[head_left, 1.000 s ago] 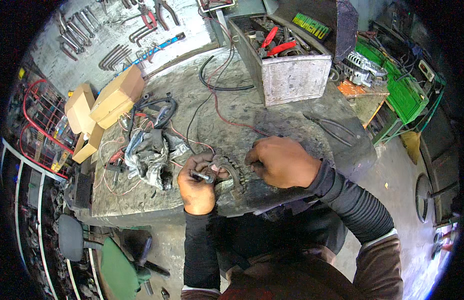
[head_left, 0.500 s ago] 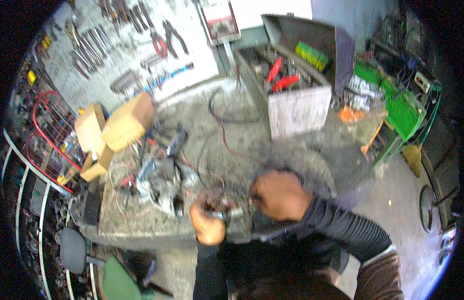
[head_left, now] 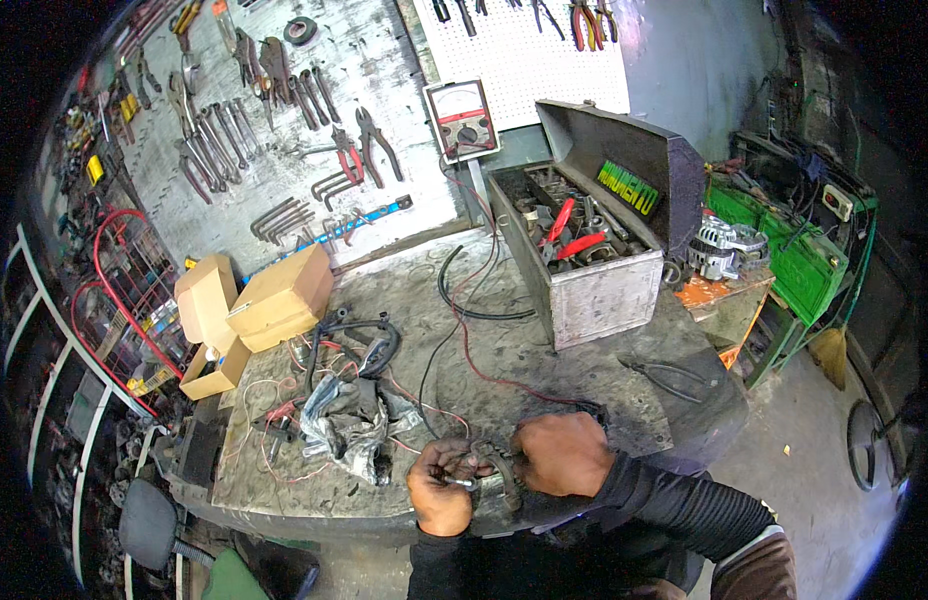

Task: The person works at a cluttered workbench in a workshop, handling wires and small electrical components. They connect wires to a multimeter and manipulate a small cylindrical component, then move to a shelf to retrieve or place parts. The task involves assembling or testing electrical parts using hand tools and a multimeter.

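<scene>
closer now, the right hand (head_left: 564, 455) sits just beside the curved metal part (head_left: 506, 478) i see the left hand (head_left: 441, 490) gripping; right fingers' hold, i can't tell.

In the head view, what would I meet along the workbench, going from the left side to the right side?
Cardboard boxes, crumpled grey material, left hand, curved metal part, right hand, pliers.

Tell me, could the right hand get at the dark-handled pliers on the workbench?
Probably yes: the dark-handled pliers lie uncovered on the workbench, ahead and to the right of the right hand; the open toolbox stands farther back, not between them. Whether that hand also grips the curved metal part is hidden.
</scene>
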`<state>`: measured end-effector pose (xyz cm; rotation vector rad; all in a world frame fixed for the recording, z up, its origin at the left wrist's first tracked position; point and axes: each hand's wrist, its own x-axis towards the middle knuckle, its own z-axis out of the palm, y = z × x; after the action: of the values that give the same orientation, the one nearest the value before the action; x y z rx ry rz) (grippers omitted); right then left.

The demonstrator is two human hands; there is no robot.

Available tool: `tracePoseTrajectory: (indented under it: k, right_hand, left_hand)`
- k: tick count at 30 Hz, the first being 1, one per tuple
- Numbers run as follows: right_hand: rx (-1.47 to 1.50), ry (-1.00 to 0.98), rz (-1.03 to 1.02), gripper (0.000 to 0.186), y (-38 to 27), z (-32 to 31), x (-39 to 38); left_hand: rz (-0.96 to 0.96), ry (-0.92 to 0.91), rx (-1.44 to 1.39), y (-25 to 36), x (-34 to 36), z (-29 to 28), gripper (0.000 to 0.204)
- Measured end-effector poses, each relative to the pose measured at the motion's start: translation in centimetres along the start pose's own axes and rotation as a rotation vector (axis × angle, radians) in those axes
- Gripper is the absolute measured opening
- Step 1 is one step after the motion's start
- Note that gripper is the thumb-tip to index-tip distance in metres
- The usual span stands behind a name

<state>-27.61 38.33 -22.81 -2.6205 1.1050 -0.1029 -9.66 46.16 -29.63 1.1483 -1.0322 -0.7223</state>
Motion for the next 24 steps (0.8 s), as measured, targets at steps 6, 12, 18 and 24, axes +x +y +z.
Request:
tracePoseTrajectory:
  k: [6,12,18,24]
  right_hand:
    - [-0.034,-0.016,-0.02,0.024,-0.35,-0.51,0.14]
    - [-0.041,0.018,-0.024,0.022,-0.53,-0.72,-0.02]
    - [-0.048,0.036,-0.056,0.02,-0.57,-0.64,0.17]
    - [-0.038,0.093,-0.063,0.018,-0.68,-0.68,-0.11]
  left_hand:
    - [-0.033,0.01,-0.034,-0.02,-0.1,-0.02,0.016]
    - [-0.028,0.001,-0.072,-0.14,-0.07,0.03,0.017]
    - [-0.015,0.029,-0.027,0.38,0.13,0.59,0.021]
    - [-0.06,0.024,-0.047,0.47,0.16,0.51,0.022]
